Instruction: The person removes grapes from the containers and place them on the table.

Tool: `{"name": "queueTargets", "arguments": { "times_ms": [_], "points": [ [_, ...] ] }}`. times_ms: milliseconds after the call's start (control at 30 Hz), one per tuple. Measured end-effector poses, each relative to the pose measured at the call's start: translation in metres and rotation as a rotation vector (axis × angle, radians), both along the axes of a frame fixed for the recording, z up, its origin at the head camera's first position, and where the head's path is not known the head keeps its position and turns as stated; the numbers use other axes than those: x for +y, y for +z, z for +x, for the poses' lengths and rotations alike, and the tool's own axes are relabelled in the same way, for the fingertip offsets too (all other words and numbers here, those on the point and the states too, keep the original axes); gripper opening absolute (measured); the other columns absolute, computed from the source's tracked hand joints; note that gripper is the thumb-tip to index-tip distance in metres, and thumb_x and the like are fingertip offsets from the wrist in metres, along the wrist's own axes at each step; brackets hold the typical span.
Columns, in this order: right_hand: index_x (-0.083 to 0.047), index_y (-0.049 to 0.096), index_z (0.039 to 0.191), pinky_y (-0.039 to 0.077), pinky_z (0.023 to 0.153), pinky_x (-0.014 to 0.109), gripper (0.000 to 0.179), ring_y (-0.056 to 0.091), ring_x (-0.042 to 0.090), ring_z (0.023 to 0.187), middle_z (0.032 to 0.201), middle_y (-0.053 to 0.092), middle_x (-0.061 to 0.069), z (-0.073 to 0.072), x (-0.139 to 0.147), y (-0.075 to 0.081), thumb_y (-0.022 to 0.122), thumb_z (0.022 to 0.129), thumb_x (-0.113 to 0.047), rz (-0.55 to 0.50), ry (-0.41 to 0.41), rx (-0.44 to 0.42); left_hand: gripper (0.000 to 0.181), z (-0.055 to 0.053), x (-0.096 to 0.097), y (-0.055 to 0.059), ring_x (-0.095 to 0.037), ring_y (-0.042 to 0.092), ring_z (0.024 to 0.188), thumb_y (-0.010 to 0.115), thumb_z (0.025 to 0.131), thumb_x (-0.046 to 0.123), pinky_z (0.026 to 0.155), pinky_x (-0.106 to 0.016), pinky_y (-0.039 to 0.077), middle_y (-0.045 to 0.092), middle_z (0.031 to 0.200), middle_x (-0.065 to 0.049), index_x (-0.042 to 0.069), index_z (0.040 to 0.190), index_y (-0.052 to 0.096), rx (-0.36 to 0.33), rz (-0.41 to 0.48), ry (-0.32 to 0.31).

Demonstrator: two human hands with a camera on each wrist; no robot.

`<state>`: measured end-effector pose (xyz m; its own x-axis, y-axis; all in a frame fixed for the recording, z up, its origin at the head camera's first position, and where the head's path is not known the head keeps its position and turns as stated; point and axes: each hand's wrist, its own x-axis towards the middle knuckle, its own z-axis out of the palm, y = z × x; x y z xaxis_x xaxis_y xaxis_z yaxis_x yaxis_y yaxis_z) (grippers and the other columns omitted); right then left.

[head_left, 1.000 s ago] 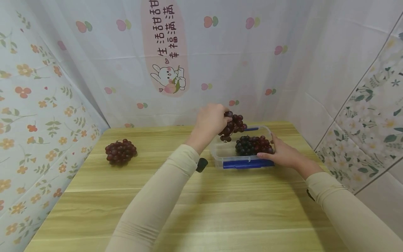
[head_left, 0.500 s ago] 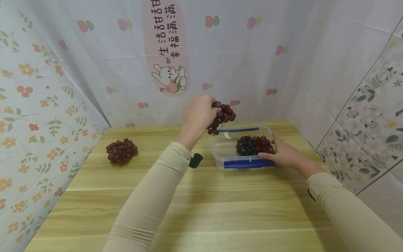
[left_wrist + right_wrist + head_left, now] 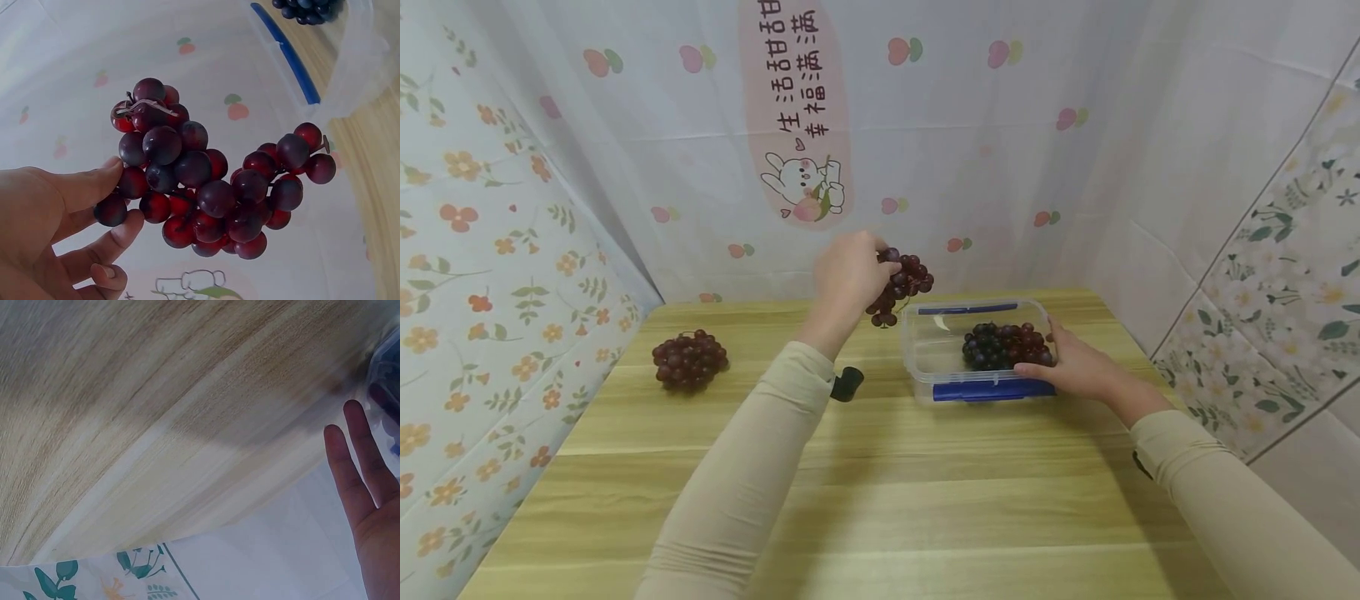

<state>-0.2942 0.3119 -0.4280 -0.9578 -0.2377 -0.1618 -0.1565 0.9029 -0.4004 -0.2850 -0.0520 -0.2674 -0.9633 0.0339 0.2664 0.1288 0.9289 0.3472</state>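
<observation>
My left hand [image 3: 850, 271] holds up a bunch of dark red grapes [image 3: 904, 287] by its edge, above the table and just left of a clear plastic container [image 3: 992, 390] with blue latches. In the left wrist view the thumb and fingers pinch one end of the bunch, and a stem end shows on the far side. My right hand [image 3: 1078, 367] rests at the container's right side, thumb at the front rim. In the right wrist view two of its fingers [image 3: 347, 469] lie straight. Inside the container, black grapes [image 3: 985, 346] sit beside red grapes [image 3: 1028, 343].
Another bunch of dark red grapes [image 3: 691, 360] lies on the left of the wood-grain table [image 3: 940, 500]. Behind the table hangs a printed white curtain [image 3: 940, 167]. Floral cloth [image 3: 490, 275] borders the left side.
My left hand has carried the grape bunch leftward, from over the container to beside its left edge, rising and then sinking slightly. The right hand has stayed at the container.
</observation>
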Motion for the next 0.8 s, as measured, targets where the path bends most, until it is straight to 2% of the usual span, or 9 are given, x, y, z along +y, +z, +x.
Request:
{"name": "queueTargets", "arguments": {
  "times_ms": [367, 600, 800],
  "points": [
    [0.003, -0.02, 0.165, 0.037, 0.112, 0.08, 0.13, 0.042, 0.06, 0.146, 0.168, 0.024, 0.039, -0.002, 0.001, -0.002, 0.056, 0.097, -0.077, 0.014, 0.004, 0.001, 0.024, -0.002, -0.024, -0.017, -0.02, 0.074, 0.107, 0.076, 0.1, 0.036, 0.091, -0.042, 0.06, 0.081, 0.115, -0.001, 0.017, 0.114, 0.083, -0.062, 0.058, 0.013],
    [0.003, -0.019, 0.165, 0.037, 0.112, 0.08, 0.13, 0.043, 0.06, 0.145, 0.167, 0.026, 0.039, -0.002, 0.002, -0.003, 0.056, 0.097, -0.077, 0.014, 0.007, 0.011, 0.029, -0.004, -0.04, -0.026, -0.024, 0.073, 0.115, 0.075, 0.1, 0.036, 0.091, -0.045, 0.06, 0.079, 0.124, -0.003, 0.018, 0.122, 0.081, -0.108, 0.066, 0.05],
    [0.003, -0.019, 0.165, 0.036, 0.113, 0.079, 0.129, 0.042, 0.06, 0.146, 0.167, 0.025, 0.039, 0.0, 0.002, 0.0, 0.057, 0.097, -0.076, 0.01, 0.005, 0.011, 0.032, -0.008, -0.052, -0.037, -0.026, 0.074, 0.116, 0.075, 0.1, 0.037, 0.093, -0.046, 0.059, 0.079, 0.126, -0.004, 0.017, 0.124, 0.08, -0.127, 0.054, 0.08]
  ]
}}
